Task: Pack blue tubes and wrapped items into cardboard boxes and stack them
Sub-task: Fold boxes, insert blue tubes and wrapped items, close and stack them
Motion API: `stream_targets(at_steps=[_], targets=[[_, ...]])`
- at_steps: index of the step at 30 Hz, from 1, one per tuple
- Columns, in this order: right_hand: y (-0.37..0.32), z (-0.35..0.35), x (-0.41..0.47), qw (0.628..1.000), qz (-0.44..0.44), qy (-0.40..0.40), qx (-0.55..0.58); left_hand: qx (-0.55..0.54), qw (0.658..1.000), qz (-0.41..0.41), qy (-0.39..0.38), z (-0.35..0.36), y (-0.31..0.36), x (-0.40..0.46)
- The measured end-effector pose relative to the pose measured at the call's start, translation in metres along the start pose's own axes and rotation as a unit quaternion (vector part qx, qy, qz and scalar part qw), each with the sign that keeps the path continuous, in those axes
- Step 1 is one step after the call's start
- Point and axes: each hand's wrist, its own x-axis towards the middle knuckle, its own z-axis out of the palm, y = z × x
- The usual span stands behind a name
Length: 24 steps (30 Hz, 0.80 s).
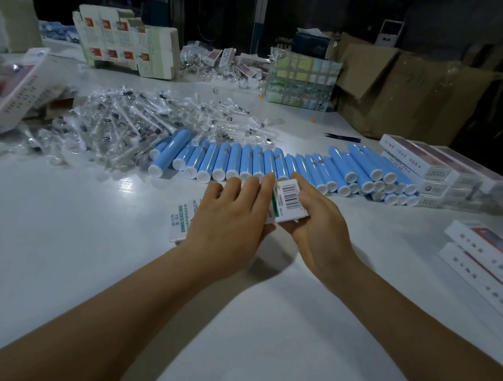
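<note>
Progress check on the packing job: honestly it looks like a decent chunk is done but there's loads left. Finished white boxes (439,168) are stacked at the right of the table (52,263), with a second small stack (488,265) closer to the near right edge, so stacking is clearly underway.

Both hands are on one box (286,201) right now, in the middle of the table just in front of the tube row. The left hand (232,219) lies over its long side with fingers curled around it, and the right hand (314,224) grips the barcode end from below. I can't tell whether that end flap is closed yet or what's already inside, the hands cover too much.

Still to go: a long row of blue tubes (246,162) lying side by side, piled two deep toward the right, touching the finished stack there. Behind and left of them is a big messy heap of clear-wrapped items (121,128). Flat unfolded cartons (126,43) stand at the back of the table, so there's plenty of empty packaging waiting too.

My guess is nowhere near halfway, judging by tubes versus finished boxes.
</note>
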Motion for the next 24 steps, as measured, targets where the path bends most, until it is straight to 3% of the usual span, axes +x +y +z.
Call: stream_targets(at_steps=[8, 18, 24], targets=[[0.013, 0.000, 0.000, 0.971, -0.077, 0.082, -0.212, 0.005, 1.000, -0.013, -0.013, 0.006, 0.000, 0.004], [0.023, 0.004, -0.005, 0.954, -0.116, 0.097, -0.259, 0.018, 1.000, -0.012, -0.015, 0.008, -0.002, 0.005], [0.019, 0.003, -0.003, 0.968, -0.082, 0.065, -0.230, 0.003, 1.000, -0.021, -0.016, 0.008, -0.004, 0.005]])
